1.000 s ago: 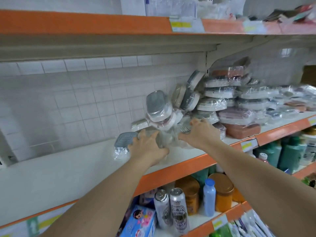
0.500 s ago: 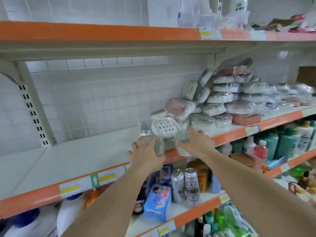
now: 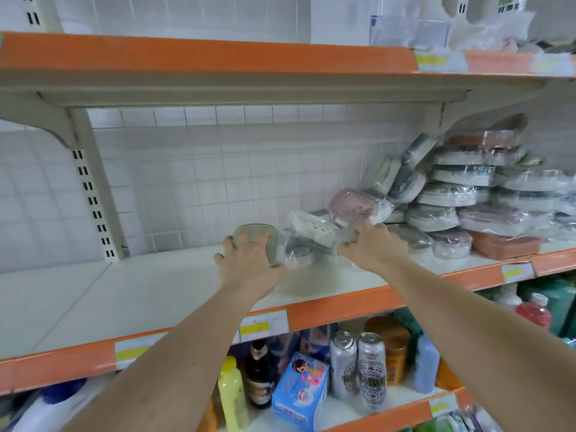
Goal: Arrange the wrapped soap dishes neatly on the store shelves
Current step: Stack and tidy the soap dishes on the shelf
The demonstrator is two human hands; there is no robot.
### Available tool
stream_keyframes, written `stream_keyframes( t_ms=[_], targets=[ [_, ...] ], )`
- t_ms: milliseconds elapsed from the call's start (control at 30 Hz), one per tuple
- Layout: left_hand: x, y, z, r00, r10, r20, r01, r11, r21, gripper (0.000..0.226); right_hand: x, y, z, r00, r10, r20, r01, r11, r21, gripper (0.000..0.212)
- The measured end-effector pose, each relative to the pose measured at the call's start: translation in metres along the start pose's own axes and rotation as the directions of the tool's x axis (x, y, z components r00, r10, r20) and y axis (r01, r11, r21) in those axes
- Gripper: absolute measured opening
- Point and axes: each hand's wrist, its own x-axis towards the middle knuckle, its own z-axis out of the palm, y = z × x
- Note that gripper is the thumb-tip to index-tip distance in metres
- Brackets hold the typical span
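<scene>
Left hand (image 3: 249,263): I had its fingers curled over a grey wrapped soap dish (image 3: 260,243) on the middle shelf (image 3: 156,291). Right hand (image 3: 371,244): pinching wrap at the edge of a white perforated dish (image 3: 314,227); exact grip unclear. Hands apart, loose dishes between them. Beyond the right hand: a pink dish (image 3: 352,204), tilted, then the leaning stack of wrapped dishes (image 3: 467,194). I judged these light, rigid plastic under slippery film; best held by the dish rims, not the loose wrap.
</scene>
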Motion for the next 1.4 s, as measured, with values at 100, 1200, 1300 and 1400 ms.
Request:
stream_keyframes(
  t_ms=[100,1200,1300,1400],
  targets=[
    [-0.009,-0.011,-0.003,0.999,-0.020,0.031,0.019,1.000,0.021,0.062,-0.009,-0.002,0.012,0.993,0.020,0.120,-0.014,0.999,-0.051,0.060],
    [-0.214,-0.384,-0.170,0.890,-0.414,-0.194,0.432,0.900,0.062,0.063,-0.260,-0.400,0.071,0.724,-0.688,0.037,0.656,0.705,0.269,0.067],
    [-0.214,-0.427,-0.176,0.867,-0.464,-0.180,0.482,0.873,0.076,0.065,-0.262,-0.453,0.095,0.673,-0.737,0.071,0.693,0.661,0.288,0.070],
    [-0.200,-0.475,-0.175,0.855,-0.490,-0.168,0.509,0.855,0.098,0.065,-0.255,-0.507,0.124,0.624,-0.776,0.090,0.726,0.618,0.300,0.071]
  ],
)
